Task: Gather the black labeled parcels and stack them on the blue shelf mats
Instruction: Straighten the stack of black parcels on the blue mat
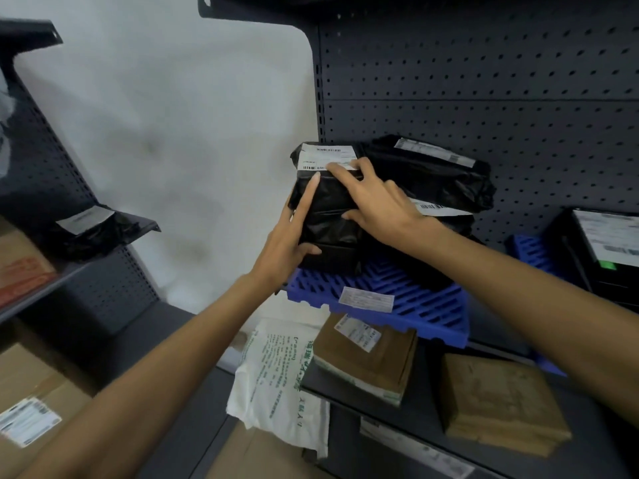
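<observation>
Parcels were the whole job, so both my hands were on one. The black parcel [328, 216] stood at the left end of the blue mat [397, 295], its white label [325, 157] facing up. My left hand [288, 250] lay against its left side, forefinger straight up the face and thumb pressed low on the front, bracing rather than clutching. My right hand [375, 198] lay spread and flat across the top, fingertips on the label's edge. I judge that I held it that way to square it up against the other black parcels [432, 174] heaped just beside it, so the soft bag would not slump off the mat's end.

The mat rested on a dark grey shelf backed by a pegboard panel [484, 81], with a loose paper slip [366, 299] near its front edge. A second blue mat [529, 250] lay further right, with a labelled black box [594, 250] on it. On the shelf below were two brown cardboard parcels [366, 354] and a white printed bag [280, 375] hanging over the edge. Across a bare white wall [173, 133], another rack held one more black labelled parcel [100, 229], not yet gathered by my reckoning, beside cardboard boxes.
</observation>
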A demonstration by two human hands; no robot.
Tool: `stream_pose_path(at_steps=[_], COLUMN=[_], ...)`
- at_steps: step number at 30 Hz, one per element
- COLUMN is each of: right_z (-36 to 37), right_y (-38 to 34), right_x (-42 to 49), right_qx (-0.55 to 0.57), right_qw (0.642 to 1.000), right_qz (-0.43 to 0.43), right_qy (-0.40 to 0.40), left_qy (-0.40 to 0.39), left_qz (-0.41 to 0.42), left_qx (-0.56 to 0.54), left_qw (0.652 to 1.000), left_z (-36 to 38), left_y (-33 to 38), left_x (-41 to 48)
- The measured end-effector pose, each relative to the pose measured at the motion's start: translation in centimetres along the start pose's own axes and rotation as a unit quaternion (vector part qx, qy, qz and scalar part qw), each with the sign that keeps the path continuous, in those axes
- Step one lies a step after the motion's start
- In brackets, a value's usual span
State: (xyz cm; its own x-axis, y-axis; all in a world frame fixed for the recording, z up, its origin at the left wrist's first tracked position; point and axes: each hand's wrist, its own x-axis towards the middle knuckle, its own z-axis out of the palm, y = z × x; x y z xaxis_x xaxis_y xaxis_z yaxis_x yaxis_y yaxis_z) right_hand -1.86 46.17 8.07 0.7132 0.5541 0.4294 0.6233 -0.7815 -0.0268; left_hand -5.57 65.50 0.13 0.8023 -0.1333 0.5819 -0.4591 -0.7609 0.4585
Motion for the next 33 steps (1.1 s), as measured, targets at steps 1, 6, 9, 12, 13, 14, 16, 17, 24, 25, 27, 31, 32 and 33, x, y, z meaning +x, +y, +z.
stream_pose_path(at_steps=[1,6,9,12,13,14,16,17,24,25,27,31,32,33], right_z=[0.0,1.1,1.8,2.0,2.0,1.9,1.6,1.3,-2.1,-2.5,-3.2,-4.2,-4.4,-4.4], right_y=[0.0,-0.2,-0.5,-0.8,-0.7,-0.6,0.0,0.4,6.1,7.1,9.5,15.7,17.4,18.8], right_x=[0.4,1.9,2.8,3.2,3.1,3.0,2.6,2.4,-0.9,-1.3,-2.1,-3.6,-3.9,-4.2], right_qx=[-0.008,-0.075,-0.093,-0.096,-0.100,-0.104,-0.109,-0.105,-0.096,-0.098,-0.102,-0.109,-0.107,-0.106], right_qw=[1.000,0.997,0.995,0.995,0.994,0.994,0.994,0.994,0.995,0.995,0.994,0.993,0.993,0.994], right_qz=[0.002,0.017,0.029,0.034,0.034,0.033,0.022,0.014,-0.029,-0.028,-0.020,0.018,0.028,0.035], right_qy=[0.001,-0.007,-0.009,-0.012,-0.013,-0.015,-0.024,-0.029,0.011,0.015,0.021,0.033,0.029,0.022], left_qy=[-0.002,-0.019,-0.020,-0.025,-0.025,-0.028,-0.037,-0.038,0.012,0.007,-0.010,-0.046,-0.055,-0.067], left_qz=[0.003,-0.011,-0.028,-0.039,-0.043,-0.047,-0.059,-0.064,0.042,0.059,0.081,0.092,0.089,0.083], left_qx=[-0.006,-0.004,0.003,0.023,0.030,0.034,0.050,0.063,0.253,0.266,0.283,0.303,0.306,0.308], left_qw=[1.000,1.000,0.999,0.999,0.998,0.998,0.996,0.995,0.967,0.962,0.956,0.947,0.946,0.945], left_z=[0.0,1.2,1.6,1.1,0.8,0.4,-0.4,-0.9,-1.3,-0.7,0.8,4.9,6.0,7.0], left_y=[-0.3,-1.2,-1.3,-1.0,-0.7,-0.3,0.1,0.3,4.7,5.7,7.8,11.4,12.2,12.8], left_x=[0.4,1.7,1.9,1.7,1.6,1.5,1.2,1.0,3.4,4.2,5.7,8.3,8.9,9.5])
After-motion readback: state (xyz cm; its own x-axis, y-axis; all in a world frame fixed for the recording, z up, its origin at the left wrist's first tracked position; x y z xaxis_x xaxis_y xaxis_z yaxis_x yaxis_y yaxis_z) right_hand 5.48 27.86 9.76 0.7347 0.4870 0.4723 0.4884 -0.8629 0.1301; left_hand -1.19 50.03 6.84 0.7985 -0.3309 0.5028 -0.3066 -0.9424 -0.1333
